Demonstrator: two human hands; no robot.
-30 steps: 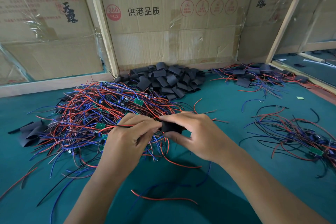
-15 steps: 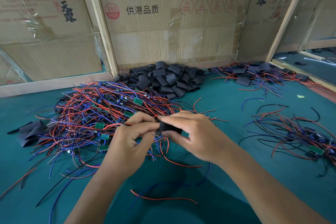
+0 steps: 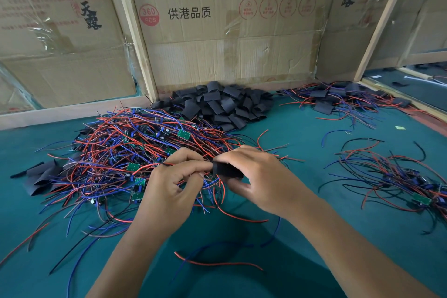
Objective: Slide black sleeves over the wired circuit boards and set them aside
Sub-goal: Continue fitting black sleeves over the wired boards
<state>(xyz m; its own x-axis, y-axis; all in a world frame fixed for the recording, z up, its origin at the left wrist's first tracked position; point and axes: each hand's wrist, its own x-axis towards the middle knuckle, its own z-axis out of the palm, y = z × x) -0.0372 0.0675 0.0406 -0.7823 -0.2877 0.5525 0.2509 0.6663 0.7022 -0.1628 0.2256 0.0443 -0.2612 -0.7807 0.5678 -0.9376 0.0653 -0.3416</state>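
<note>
Above the green surface (image 3: 302, 152), a soft, light black sleeve (image 3: 227, 170) is pinched by the right hand (image 3: 261, 176), while thin, limp wires (image 3: 186, 164), best gripped close to the sleeve's mouth, are pinched by the left hand (image 3: 174, 184).

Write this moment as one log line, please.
step: sleeving | right hand: holds sleeve | left hand: pinches wires | board: hidden | spare sleeves: behind
</note>
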